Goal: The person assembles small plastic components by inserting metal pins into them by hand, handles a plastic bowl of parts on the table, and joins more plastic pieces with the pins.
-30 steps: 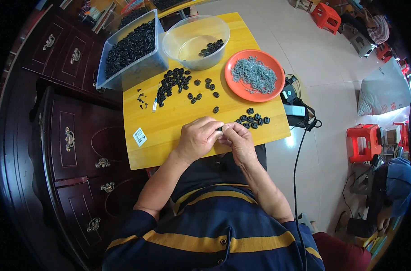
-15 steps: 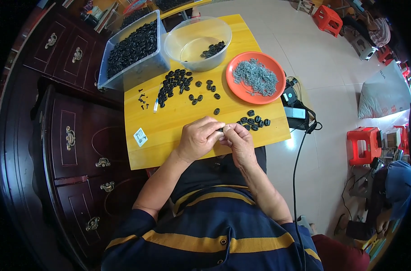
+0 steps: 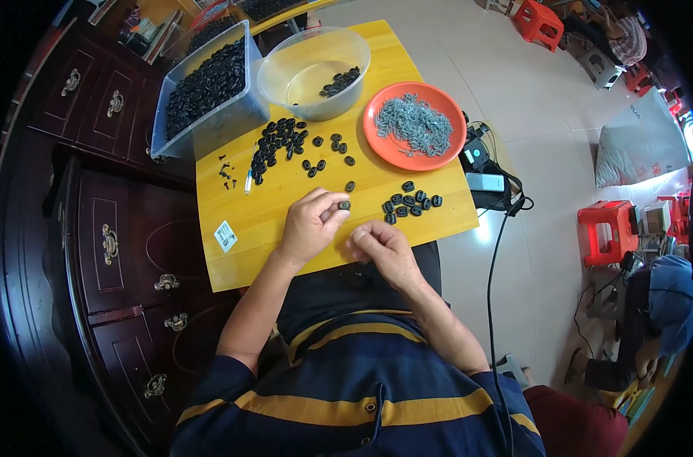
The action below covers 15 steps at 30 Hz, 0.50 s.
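Note:
Between thumb and fingertips, my left hand (image 3: 310,225) pinches a small black oval plastic part (image 3: 344,206) above the yellow table (image 3: 278,251). My right hand (image 3: 386,250) is a little to the right and nearer to me, its fingers curled in; anything inside them is hidden. A lone black oval part (image 3: 350,186) lies just beyond the left hand. To the right is a small group of similar parts (image 3: 410,200). A larger scattered pile (image 3: 274,145) sits farther back on the left.
An orange plate (image 3: 371,141) of small silvery metal pieces stands at the right. Behind are a clear round tub (image 3: 285,99) and a bin (image 3: 209,129) full of black parts. A sticker (image 3: 225,236) and small black screws (image 3: 225,172) lie left. A cable (image 3: 493,305) hangs by the table.
My hands, together at the black oval part before, have come apart. The left keeps the part; the right has drawn back toward me. The whole view has shifted slightly.

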Tool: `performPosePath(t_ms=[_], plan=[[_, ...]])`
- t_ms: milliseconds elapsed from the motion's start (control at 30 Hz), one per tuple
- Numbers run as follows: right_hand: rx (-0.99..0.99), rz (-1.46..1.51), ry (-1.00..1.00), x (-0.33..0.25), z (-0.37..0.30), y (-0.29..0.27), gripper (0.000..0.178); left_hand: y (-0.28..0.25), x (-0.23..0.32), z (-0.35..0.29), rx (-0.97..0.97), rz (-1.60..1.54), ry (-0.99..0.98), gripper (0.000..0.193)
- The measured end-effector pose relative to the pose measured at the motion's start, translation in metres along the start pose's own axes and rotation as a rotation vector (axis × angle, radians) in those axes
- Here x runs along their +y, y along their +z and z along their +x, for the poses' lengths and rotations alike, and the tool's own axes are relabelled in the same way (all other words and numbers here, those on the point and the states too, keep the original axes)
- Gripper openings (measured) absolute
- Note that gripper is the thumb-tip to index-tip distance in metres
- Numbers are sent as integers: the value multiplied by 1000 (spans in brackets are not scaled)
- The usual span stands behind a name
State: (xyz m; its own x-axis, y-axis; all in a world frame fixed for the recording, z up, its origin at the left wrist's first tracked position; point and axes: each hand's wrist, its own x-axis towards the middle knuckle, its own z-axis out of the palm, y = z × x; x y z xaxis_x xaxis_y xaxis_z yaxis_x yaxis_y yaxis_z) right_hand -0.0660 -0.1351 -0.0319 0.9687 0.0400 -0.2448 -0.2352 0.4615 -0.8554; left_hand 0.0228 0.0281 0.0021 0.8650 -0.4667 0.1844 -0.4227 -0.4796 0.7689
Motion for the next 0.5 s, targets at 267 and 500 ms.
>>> performPosePath(t_ms=[267, 500], plan=[[-623, -288, 278, -15, -12, 3, 20, 37, 0, 16, -49, 262, 154, 27], [-566, -225, 281, -11, -10, 1, 17, 35, 3, 17, -14, 80, 93, 28]])
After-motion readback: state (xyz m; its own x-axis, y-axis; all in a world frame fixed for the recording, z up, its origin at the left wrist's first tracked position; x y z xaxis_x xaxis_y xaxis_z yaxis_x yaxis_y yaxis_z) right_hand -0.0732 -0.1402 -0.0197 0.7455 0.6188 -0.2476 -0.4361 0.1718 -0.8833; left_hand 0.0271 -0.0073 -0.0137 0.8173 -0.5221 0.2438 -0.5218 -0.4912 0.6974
